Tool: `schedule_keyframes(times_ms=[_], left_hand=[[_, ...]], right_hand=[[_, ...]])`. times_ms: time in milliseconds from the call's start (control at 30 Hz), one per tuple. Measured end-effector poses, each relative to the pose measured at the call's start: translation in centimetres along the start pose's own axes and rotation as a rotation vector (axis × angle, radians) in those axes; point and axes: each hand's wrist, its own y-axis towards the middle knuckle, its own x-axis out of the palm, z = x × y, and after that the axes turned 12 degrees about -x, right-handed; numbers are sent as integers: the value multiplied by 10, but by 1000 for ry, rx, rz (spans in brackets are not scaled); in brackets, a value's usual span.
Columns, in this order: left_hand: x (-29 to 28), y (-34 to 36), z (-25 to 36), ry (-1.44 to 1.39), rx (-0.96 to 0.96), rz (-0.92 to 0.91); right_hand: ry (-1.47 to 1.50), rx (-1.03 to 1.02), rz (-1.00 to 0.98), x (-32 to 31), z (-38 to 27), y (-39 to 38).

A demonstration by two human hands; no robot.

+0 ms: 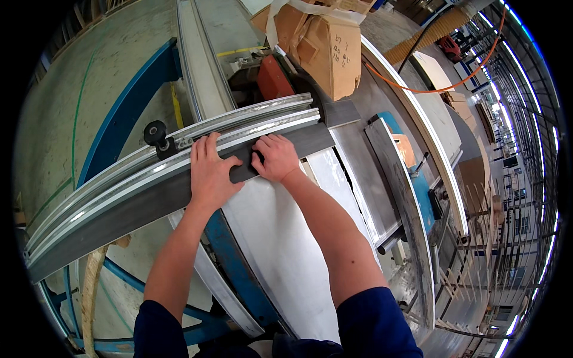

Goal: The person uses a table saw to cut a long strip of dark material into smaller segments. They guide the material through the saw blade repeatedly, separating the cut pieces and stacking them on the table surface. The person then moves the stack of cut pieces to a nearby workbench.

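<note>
A long dark grey strip of board (119,221) lies against the silvery aluminium fence (262,122) of a sliding table saw, crossing the white machine table. My left hand (209,173) rests on this strip, its fingers stretched forward onto the fence and its thumb spread to the right. Just to its right, my right hand (277,158) presses on the strip with curled fingers, thumb and forefinger bent toward each other. Its fingertips are partly hidden. A black knob (156,135) stands on the fence left of my left hand.
Beyond the strip's right end are a red machine part (276,77) and a torn cardboard box (334,53). A long grey rail (401,209) runs along the right, beside a blue block (422,200). A curved blue frame (122,113) stands at left. An orange hose (441,90) hangs far right.
</note>
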Motion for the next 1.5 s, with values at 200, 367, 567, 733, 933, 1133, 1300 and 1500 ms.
schedule_keyframes(times_ms=[200,367,567,733,933,1133,1300,1500], left_hand=[[-13,-64,3,-259,7,-47],[-12,-231,-80,-761,-905,12],[-49,-243,-234,-1815,-1214,510],[-34,-244,-293,-1896,-1193,593],[-7,-211,-229,-1965,-1317,438],[-1,-192,-165,-1927,-1430,232],[-20,-219,-230,-1888,-1304,410],[-13,-213,-220,-1905,-1380,360]], right_hand=[[-10,7,-15,-18,-22,-26],[28,-27,46,-22,-35,-36],[-20,-11,8,-30,-34,-58],[-28,-38,8,-24,-42,-55],[28,-39,13,-6,-69,-48],[-28,1,2,-15,-69,-49],[-17,11,4,-12,-63,-52],[2,30,26,-17,-54,-60]])
